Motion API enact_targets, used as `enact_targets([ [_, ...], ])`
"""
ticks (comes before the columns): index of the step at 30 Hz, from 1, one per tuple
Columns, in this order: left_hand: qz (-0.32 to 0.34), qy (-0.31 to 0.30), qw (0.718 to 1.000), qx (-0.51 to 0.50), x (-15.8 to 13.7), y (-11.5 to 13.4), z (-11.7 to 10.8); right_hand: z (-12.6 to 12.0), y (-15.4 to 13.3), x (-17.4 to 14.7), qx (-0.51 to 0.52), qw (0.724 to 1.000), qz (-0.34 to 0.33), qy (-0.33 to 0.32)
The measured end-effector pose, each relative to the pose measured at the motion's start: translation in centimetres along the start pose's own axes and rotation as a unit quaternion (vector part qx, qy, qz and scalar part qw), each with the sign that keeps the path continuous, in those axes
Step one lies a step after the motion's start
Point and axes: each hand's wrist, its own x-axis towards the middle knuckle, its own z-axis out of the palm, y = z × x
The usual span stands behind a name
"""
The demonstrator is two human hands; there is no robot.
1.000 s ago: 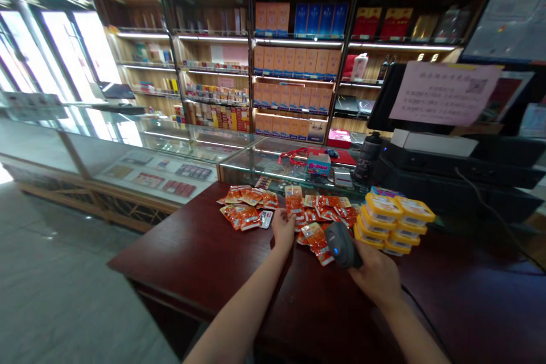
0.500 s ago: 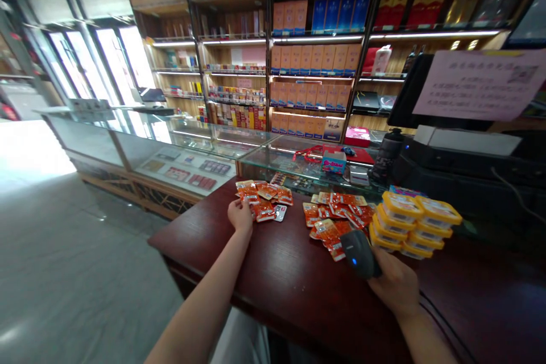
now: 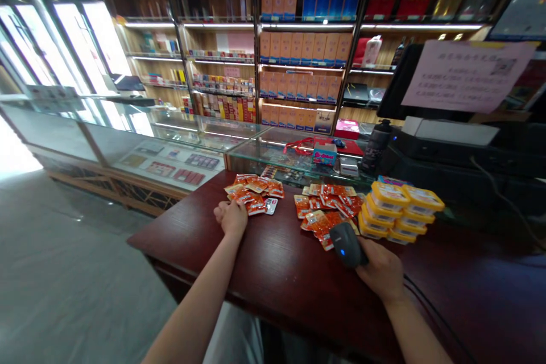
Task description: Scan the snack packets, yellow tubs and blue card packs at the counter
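Observation:
My right hand (image 3: 381, 270) is wrapped round the handle of a dark barcode scanner (image 3: 346, 244) with a lit blue light. The scanner's head is over the near edge of a spread of orange snack packets (image 3: 319, 222). My left hand (image 3: 231, 219) rests on the dark wooden counter (image 3: 273, 261) with its fingers curled in. It is at the near left edge of another pile of orange packets (image 3: 253, 190). Whatever the left fingers may hold is hidden. One packet (image 3: 271, 206) in that pile shows a silvery side.
Stacked yellow-lidded tubs (image 3: 390, 196) stand right of the packets. Behind them are a black bottle (image 3: 379, 145), a small blue box (image 3: 325, 154) and a printer (image 3: 443, 145) below a dark screen with a pink notice (image 3: 464, 77). A glass display case (image 3: 187, 136) runs left; the scanner's cable (image 3: 430, 301) trails right.
The view has shifted, so most things sit further left and higher. My left hand has drawn slightly back from the packets, its fingers more curled. The scanner stays in my right hand.

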Motion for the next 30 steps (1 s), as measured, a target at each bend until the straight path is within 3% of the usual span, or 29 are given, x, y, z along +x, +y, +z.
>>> enact_targets([
  [3,-0.005,0.047,0.999,-0.018,-0.6,0.7,-0.4,0.0,0.2,-0.1,-0.01,1.0,0.017,-0.001],
  [6,0.102,0.057,0.992,-0.052,-2.1,2.4,-0.7,0.2,0.4,-0.1,-0.021,0.999,0.034,-0.001],
  [9,0.263,-0.036,0.96,-0.091,-4.6,5.2,-0.3,0.3,0.7,0.1,-0.021,0.999,0.049,-0.008],
  [12,0.334,-0.117,0.929,-0.104,-7.6,8.5,0.8,0.3,0.7,0.3,-0.015,0.997,0.071,-0.024],
  [16,0.301,-0.15,0.939,-0.071,-10.6,11.4,2.3,-0.1,0.5,0.4,-0.01,0.994,0.1,-0.043],
  [22,0.269,-0.137,0.944,-0.136,-11.8,12.1,3.6,-0.3,0.2,0.6,-0.009,0.993,0.111,-0.046],
  [26,0.272,-0.121,0.921,-0.25,-11.9,11.8,3.9,0.0,0.4,0.5,-0.006,0.992,0.122,-0.04],
  [30,0.238,-0.154,0.87,-0.403,-11.8,11.4,4.2,0.1,0.6,0.3,-0.001,0.993,0.113,-0.034],
])
